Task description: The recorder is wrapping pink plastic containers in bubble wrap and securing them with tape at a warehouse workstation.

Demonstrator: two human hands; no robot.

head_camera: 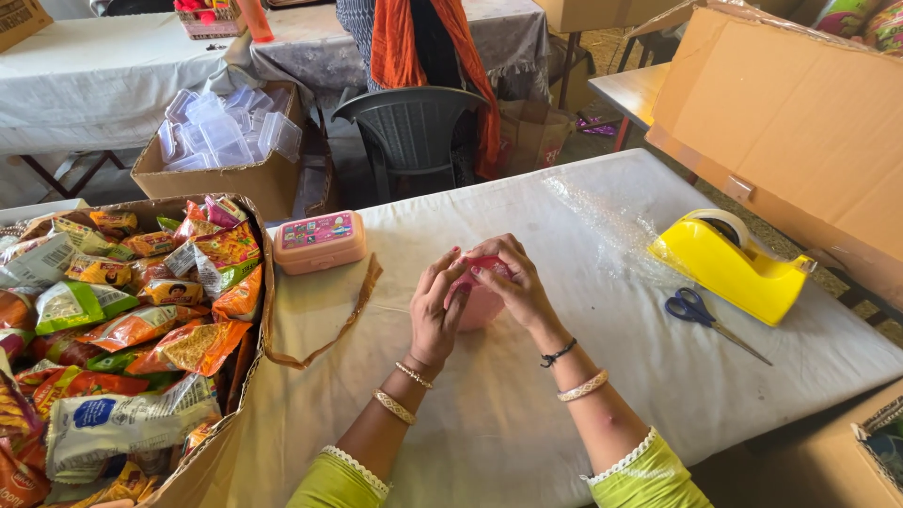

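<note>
Both hands met at the middle of the white-covered table [583,404], closed around a small pink box [478,303]. The left hand [435,310] gripped the box from its left side, fingers curled against the wall. The right hand [513,282] clasped it from above and from the right, fingertips pressed over the darker pink top edge. The box rested on the table surface between the palms (most of its body was hidden by the fingers).

A second pink box [319,241] with a picture lid lay to the far left of the hands, well apart from them. A brown paper strip [343,320] curved along the table just near that box. On the right side, a yellow tape dispenser [729,263] stood on a sheet of clear wrap [602,221], and blue-handled scissors [710,320] lay just beside the dispenser on its near side.

At the left edge of the table, an open carton [249,310] held many snack packets [141,329]. Farther off, a carton of clear plastic tubs [221,136] sat on the floor beside a grey chair [414,127]. A large cardboard box [800,132] stood at the far right.
</note>
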